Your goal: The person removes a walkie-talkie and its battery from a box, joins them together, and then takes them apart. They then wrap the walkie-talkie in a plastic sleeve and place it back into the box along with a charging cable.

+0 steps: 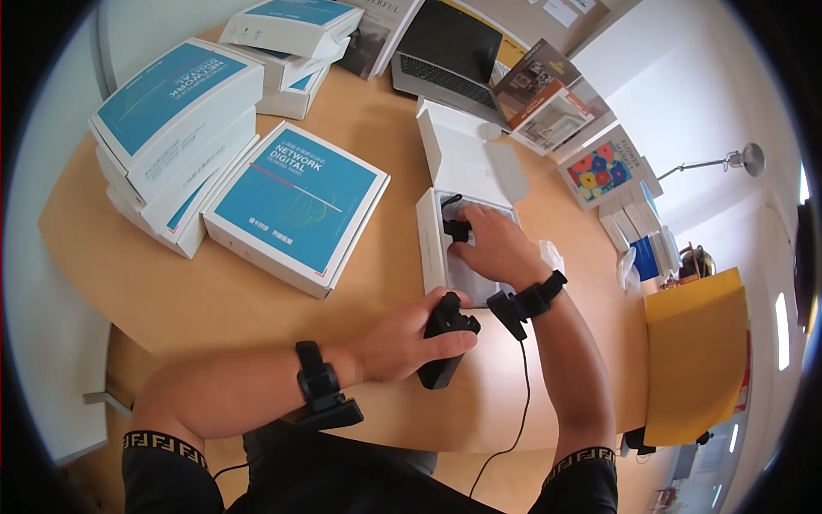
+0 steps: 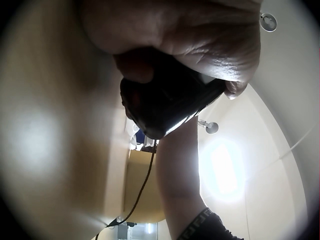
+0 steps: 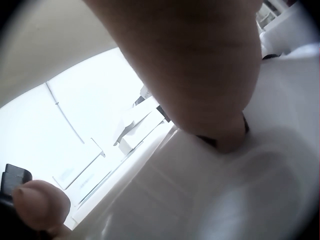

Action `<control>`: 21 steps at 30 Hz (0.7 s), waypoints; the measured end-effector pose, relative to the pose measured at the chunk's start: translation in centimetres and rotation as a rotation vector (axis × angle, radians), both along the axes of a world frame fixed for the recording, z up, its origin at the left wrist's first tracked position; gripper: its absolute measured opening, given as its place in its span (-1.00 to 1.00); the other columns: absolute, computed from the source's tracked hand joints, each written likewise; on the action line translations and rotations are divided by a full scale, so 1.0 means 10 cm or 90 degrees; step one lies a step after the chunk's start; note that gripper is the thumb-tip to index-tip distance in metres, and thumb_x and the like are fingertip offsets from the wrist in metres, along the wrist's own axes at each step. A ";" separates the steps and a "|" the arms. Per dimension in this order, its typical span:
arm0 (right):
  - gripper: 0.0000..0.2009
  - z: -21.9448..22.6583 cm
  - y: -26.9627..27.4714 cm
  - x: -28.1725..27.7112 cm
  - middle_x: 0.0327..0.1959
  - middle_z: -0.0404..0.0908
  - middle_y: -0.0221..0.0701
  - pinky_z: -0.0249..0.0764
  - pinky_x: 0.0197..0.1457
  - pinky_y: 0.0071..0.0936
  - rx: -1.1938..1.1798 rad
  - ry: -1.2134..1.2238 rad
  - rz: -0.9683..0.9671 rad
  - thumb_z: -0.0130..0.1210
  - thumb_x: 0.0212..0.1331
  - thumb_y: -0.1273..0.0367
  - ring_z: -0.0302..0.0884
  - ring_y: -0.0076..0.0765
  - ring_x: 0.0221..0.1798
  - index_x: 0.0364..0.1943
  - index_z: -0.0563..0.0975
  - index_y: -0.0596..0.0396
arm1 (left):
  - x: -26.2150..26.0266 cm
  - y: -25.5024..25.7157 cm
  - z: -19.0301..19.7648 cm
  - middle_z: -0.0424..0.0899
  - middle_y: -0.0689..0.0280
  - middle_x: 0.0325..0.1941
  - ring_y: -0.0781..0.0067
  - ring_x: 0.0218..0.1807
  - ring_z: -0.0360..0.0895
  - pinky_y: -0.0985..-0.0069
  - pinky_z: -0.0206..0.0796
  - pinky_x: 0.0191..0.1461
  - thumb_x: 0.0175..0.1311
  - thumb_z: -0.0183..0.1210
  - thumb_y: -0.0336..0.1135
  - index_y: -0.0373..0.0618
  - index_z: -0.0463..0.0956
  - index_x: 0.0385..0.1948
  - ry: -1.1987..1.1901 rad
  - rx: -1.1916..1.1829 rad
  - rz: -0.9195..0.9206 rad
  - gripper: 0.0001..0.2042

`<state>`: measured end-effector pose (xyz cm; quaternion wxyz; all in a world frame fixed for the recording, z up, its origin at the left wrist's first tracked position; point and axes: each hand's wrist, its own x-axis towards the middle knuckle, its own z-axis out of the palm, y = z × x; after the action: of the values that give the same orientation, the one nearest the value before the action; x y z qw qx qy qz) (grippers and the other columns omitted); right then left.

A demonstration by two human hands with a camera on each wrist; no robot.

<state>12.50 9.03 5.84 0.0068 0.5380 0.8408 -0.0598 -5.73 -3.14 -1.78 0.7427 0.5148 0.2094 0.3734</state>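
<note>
Closest to the person, the table's [image 1: 205, 308] curved front edge ran past the forearms, leaving bare wood left of the left hand [image 1: 398, 343]. That hand had its thumb and fingers wrapped round a black handheld device [image 1: 438, 368], held tilted between the body and an open white box [image 1: 431, 244]. The device looked dark and blocky, with a stubby knob at one end and a gloss along one side; the palm covered much of it. Just beyond, the right hand [image 1: 501, 244] bent down into the box at a black piece [image 1: 458, 230]; I couldn't tell whether it gripped that, since its own fingers hid the spot. A strip of clear wood separated the box from a blue-topped carton [image 1: 295, 197]. Farther back stood a laptop [image 1: 445, 60], its screen top cut off.
</note>
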 end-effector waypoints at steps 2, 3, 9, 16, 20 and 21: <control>-0.55 -0.02 0.02 0.02 0.03 0.55 -0.11 0.47 0.19 -0.15 -0.015 -0.006 -0.005 0.29 0.06 0.30 0.52 0.04 0.16 0.05 0.52 0.17 | 0.00 0.00 0.01 0.53 0.20 -0.03 0.34 0.04 0.49 0.45 0.34 0.19 0.29 0.21 0.21 -0.23 0.28 0.28 0.027 0.025 0.017 -0.25; -0.55 -0.07 0.06 0.07 0.05 0.55 -0.08 0.46 0.20 -0.13 -0.023 0.007 0.009 0.27 0.09 0.33 0.51 0.09 0.17 0.07 0.50 0.20 | 0.00 0.00 0.01 0.53 0.20 -0.03 0.34 0.04 0.49 0.45 0.34 0.19 0.29 0.21 0.21 -0.23 0.28 0.28 0.027 0.025 0.018 -0.25; -0.53 -0.08 -0.03 0.03 0.11 0.51 0.03 0.43 0.23 -0.08 0.008 0.066 0.030 0.20 0.20 0.37 0.48 0.24 0.15 0.18 0.40 0.24 | -0.01 0.00 0.06 0.54 0.13 0.04 0.29 0.10 0.49 0.43 0.32 0.23 0.28 0.21 0.23 -0.25 0.27 0.28 0.056 0.035 0.021 -0.24; -0.61 -0.10 0.07 0.22 -0.02 0.51 0.07 0.43 0.08 -0.04 0.146 0.283 -0.062 0.13 0.32 0.32 0.48 0.34 0.04 0.13 0.38 0.23 | 0.02 0.02 0.00 0.54 0.17 0.01 0.31 0.06 0.49 0.43 0.33 0.19 0.29 0.21 0.24 -0.20 0.30 0.24 0.053 0.031 0.016 -0.28; -0.70 -0.03 0.21 0.55 -0.17 0.60 -0.24 0.49 -0.04 -0.36 0.139 0.565 -0.112 0.08 0.43 0.28 0.58 -0.29 -0.10 0.06 0.40 0.17 | 0.03 0.02 0.01 0.46 0.31 -0.07 0.52 -0.04 0.46 0.48 0.41 0.07 0.32 0.29 0.00 -0.16 0.27 0.24 0.017 -0.002 0.010 -0.39; -0.72 0.01 0.18 0.64 -0.18 0.59 -0.31 0.49 -0.07 -0.43 0.147 0.620 -0.130 0.08 0.44 0.27 0.55 -0.42 -0.12 0.04 0.40 0.16 | 0.03 0.02 0.02 0.46 0.31 -0.07 0.52 -0.04 0.46 0.48 0.41 0.07 0.32 0.29 0.00 -0.16 0.27 0.24 0.015 -0.002 0.006 -0.39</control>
<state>18.90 10.87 5.94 -0.4512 0.5245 0.6907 -0.2102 -5.44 -2.97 -1.62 0.7393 0.5169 0.2216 0.3703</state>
